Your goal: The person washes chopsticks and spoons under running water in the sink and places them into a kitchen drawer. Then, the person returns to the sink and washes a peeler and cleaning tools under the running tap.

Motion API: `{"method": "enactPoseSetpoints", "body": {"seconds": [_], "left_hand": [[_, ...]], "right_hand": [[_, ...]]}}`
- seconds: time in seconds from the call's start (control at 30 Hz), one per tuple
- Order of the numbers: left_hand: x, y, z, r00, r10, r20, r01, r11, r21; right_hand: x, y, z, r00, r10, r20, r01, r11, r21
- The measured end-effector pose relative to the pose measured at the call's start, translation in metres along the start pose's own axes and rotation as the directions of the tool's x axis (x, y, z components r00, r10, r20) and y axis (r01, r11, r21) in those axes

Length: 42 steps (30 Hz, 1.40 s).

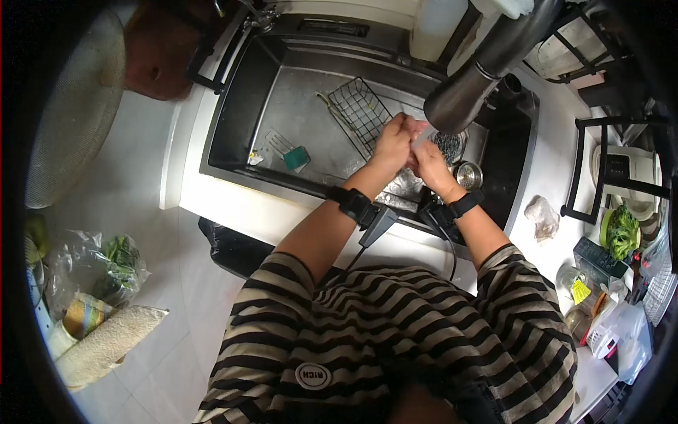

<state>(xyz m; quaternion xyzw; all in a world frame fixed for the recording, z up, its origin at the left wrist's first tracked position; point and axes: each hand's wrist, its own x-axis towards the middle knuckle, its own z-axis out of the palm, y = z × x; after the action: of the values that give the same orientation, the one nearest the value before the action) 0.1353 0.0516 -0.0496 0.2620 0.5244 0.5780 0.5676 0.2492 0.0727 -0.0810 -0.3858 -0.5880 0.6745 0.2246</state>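
My left hand (390, 147) and my right hand (433, 167) meet under the dark faucet (459, 99), over the right part of the steel sink (304, 81). Both have their fingers curled together. A pinkish patch shows between them, but I cannot tell whether it is an object or skin. A pale streak, apparently water, runs from the spout onto them. Left of my hands a black wire basket (359, 106) lies tilted in the sink. A small round steel container (467, 174) sits beside my right hand. The drain area (447, 146) is partly hidden behind my hands.
A green sponge (296, 158) and a slotted utensil (277, 143) lie in the sink's left part. A crumpled clear plastic piece (542, 218) rests on the right counter, near a black rack (583, 169) and green broccoli (621, 233). Bagged greens (116, 265) are at lower left.
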Motion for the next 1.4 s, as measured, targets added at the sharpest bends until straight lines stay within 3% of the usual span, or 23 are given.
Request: {"method": "enactPoseSetpoints", "body": {"seconds": [0.07, 0.1, 0.13, 0.17, 0.2, 0.3, 0.33, 0.43, 0.57, 0.6, 0.63, 0.7, 0.77, 0.8, 0.9, 0.93, 1.03, 1.07, 1.17, 1.2, 1.3, 1.33, 1.4], "left_hand": [[-0.003, 0.008, 0.008, 1.000, 0.000, 0.012, -0.001, 0.998, 0.065], [-0.006, 0.012, 0.012, 1.000, -0.004, 0.019, 0.002, 0.995, 0.096], [-0.002, 0.006, 0.012, 0.991, 0.130, 0.033, -0.133, 0.984, 0.121], [0.010, 0.002, 0.000, 0.965, -0.207, 0.161, 0.184, 0.972, 0.144], [0.015, -0.001, -0.002, 0.958, -0.207, 0.199, 0.179, 0.972, 0.153], [0.026, -0.010, -0.006, 0.958, -0.140, 0.252, 0.102, 0.982, 0.158], [0.029, -0.012, -0.006, 0.961, -0.103, 0.257, 0.064, 0.986, 0.154], [0.032, -0.008, -0.006, 0.993, -0.038, 0.113, 0.054, 0.988, -0.142], [0.020, 0.014, -0.014, 0.990, -0.129, -0.054, 0.101, 0.926, -0.364], [0.025, 0.021, -0.025, 0.978, -0.119, -0.170, 0.019, 0.865, -0.501], [0.035, 0.028, -0.042, 0.951, -0.126, -0.282, -0.078, 0.784, -0.615], [0.055, 0.030, -0.112, 0.988, -0.078, -0.130, -0.018, 0.793, -0.609], [0.055, 0.045, -0.148, 0.975, -0.128, -0.183, 0.036, 0.899, -0.437], [0.053, 0.051, -0.158, 0.964, -0.149, -0.218, 0.067, 0.937, -0.344], [0.029, 0.061, -0.141, 0.873, -0.316, -0.372, 0.104, 0.865, -0.492], [0.016, 0.064, -0.136, 0.871, -0.305, -0.385, 0.108, 0.883, -0.456], [-0.018, 0.069, -0.135, 0.878, -0.298, -0.376, 0.137, 0.907, -0.399], [-0.021, 0.057, -0.149, 0.890, -0.336, -0.307, 0.147, 0.850, -0.505], [-0.034, 0.047, -0.150, 0.904, -0.334, -0.269, 0.181, 0.865, -0.468], [-0.033, 0.045, -0.149, 0.893, -0.347, -0.287, 0.221, 0.893, -0.392], [-0.034, 0.033, -0.137, 0.879, -0.353, -0.319, 0.265, 0.920, -0.289], [-0.032, 0.023, -0.137, 0.894, -0.324, -0.308, 0.266, 0.939, -0.215], [-0.028, 0.007, -0.123, 0.910, -0.303, -0.284, 0.290, 0.953, -0.086]], "right_hand": [[0.003, 0.015, 0.003, 0.984, -0.055, -0.171, 0.045, 0.997, -0.058], [0.002, 0.010, 0.001, 0.990, 0.022, -0.140, -0.008, 0.995, 0.102], [0.001, -0.002, 0.001, 0.989, 0.099, -0.109, -0.069, 0.964, 0.257], [0.000, -0.015, 0.000, 0.981, 0.191, -0.034, -0.155, 0.877, 0.456], [0.005, -0.013, 0.007, 0.976, 0.071, -0.207, -0.007, 0.955, 0.298], [0.001, -0.019, 0.005, 0.964, 0.009, -0.267, 0.044, 0.981, 0.190], [-0.003, -0.022, 0.003, 0.974, 0.044, -0.223, -0.010, 0.989, 0.149], [-0.009, -0.035, 0.018, 0.978, 0.003, -0.209, 0.046, 0.972, 0.229], [-0.003, -0.032, 0.014, 0.994, -0.057, -0.090, 0.018, 0.923, -0.384], [-0.007, -0.030, 0.014, 0.992, 0.120, 0.035, -0.100, 0.928, -0.360], [-0.010, -0.017, 0.017, 0.992, 0.006, 0.128, 0.048, 0.909, -0.415], [-0.016, 0.003, 0.021, 0.953, 0.109, 0.281, 0.077, 0.814, -0.576], [-0.008, 0.053, 0.022, 0.884, 0.017, 0.466, 0.270, 0.797, -0.540], [0.004, 0.070, 0.022, 0.786, 0.071, 0.614, 0.388, 0.716, -0.580], [0.021, 0.102, 0.035, 0.704, 0.122, 0.700, 0.526, 0.573, -0.629], [0.027, 0.106, 0.044, 0.647, 0.276, 0.710, 0.531, 0.505, -0.681], [0.025, 0.106, 0.065, 0.626, 0.323, 0.710, 0.684, 0.211, -0.699], [0.027, 0.109, 0.068, 0.630, 0.356, 0.690, 0.670, 0.199, -0.715], [0.032, 0.139, 0.059, 0.683, 0.309, 0.662, 0.627, 0.216, -0.748], [0.028, 0.134, 0.057, 0.793, 0.229, 0.564, 0.394, 0.513, -0.763], [0.022, 0.113, 0.036, 0.666, 0.224, 0.712, 0.629, 0.345, -0.697], [0.020, 0.107, 0.032, 0.713, 0.206, 0.670, 0.442, 0.610, -0.658], [0.011, 0.070, 0.019, 0.811, 0.060, 0.582, 0.312, 0.797, -0.517]]}}
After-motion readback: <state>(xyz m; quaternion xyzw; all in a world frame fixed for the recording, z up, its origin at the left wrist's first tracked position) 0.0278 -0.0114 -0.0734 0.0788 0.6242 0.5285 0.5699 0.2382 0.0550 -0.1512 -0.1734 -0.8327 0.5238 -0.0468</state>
